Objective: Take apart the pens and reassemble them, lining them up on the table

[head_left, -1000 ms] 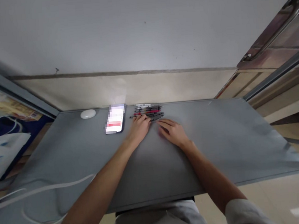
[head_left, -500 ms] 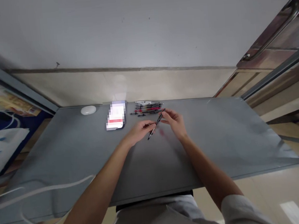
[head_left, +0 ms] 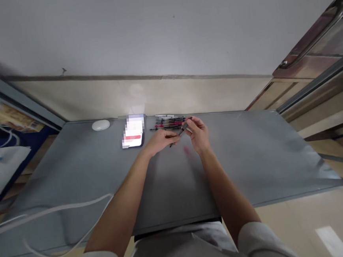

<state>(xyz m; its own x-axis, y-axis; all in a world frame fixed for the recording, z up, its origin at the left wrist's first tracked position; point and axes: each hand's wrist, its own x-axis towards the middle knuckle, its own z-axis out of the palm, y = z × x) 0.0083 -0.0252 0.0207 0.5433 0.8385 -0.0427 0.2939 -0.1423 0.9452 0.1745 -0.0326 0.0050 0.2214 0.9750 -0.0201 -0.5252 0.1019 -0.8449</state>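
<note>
A dark pen (head_left: 181,130) slants between my two hands, above the grey tabletop. Its lower end is pinched in the closed fingers of my left hand (head_left: 162,141), with the dark tip poking out below them. The closed fingers of my right hand (head_left: 198,133) grip the upper end. Just beyond my hands lies a row of several pens (head_left: 169,122), mostly black, with red and white ones among them. My fingers hide part of that row and parts of the held pen.
A phone (head_left: 133,131) with a lit, blurred screen lies left of the pens. Farther left sits a white rounded case (head_left: 100,125). White cables (head_left: 61,207) cross the table's left front. The wall (head_left: 169,95) rises behind the table (head_left: 265,156).
Both hands have moved slightly away from me, toward the pen row. The right hand has turned around the pen's upper end, and less of the pen's lower end shows.
</note>
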